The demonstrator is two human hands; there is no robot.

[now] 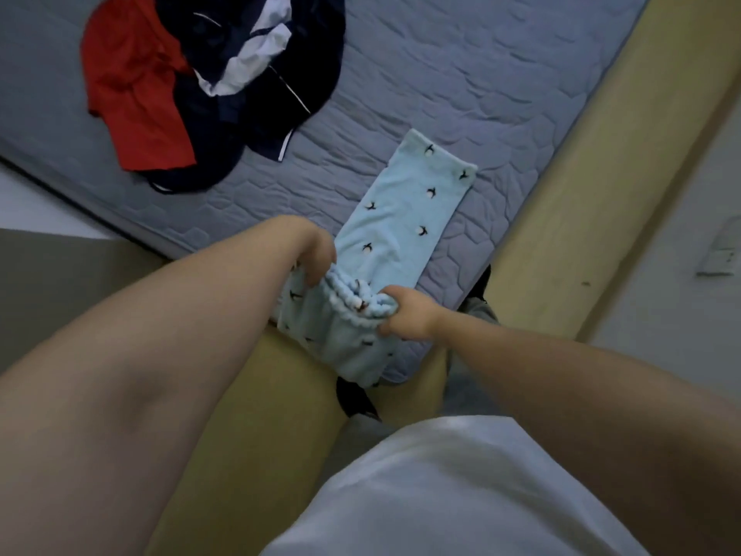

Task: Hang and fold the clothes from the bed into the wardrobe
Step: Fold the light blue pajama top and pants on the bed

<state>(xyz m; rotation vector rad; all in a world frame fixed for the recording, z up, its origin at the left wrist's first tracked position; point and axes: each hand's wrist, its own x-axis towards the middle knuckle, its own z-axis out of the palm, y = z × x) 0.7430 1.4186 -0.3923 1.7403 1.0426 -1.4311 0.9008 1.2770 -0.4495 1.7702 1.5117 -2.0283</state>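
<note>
A pair of light blue fleece trousers [405, 218] with small dark bird prints lies stretched along the near corner of the grey quilted mattress [501, 86], legs pointing away from me. My left hand [316, 250] grips the left end of the gathered elastic waistband. My right hand [409, 313] grips the right end of the same waistband. The waist part hangs over the mattress edge toward me. A red garment [132, 94] and a dark navy and white jacket [256, 74] lie crumpled together at the far left of the bed.
A pale wooden bed frame [581, 202] runs along the mattress's right side, and another board [256, 415] lies under my arms. A white wall with a switch plate [717, 260] is at the right. My white shirt [461, 495] fills the bottom.
</note>
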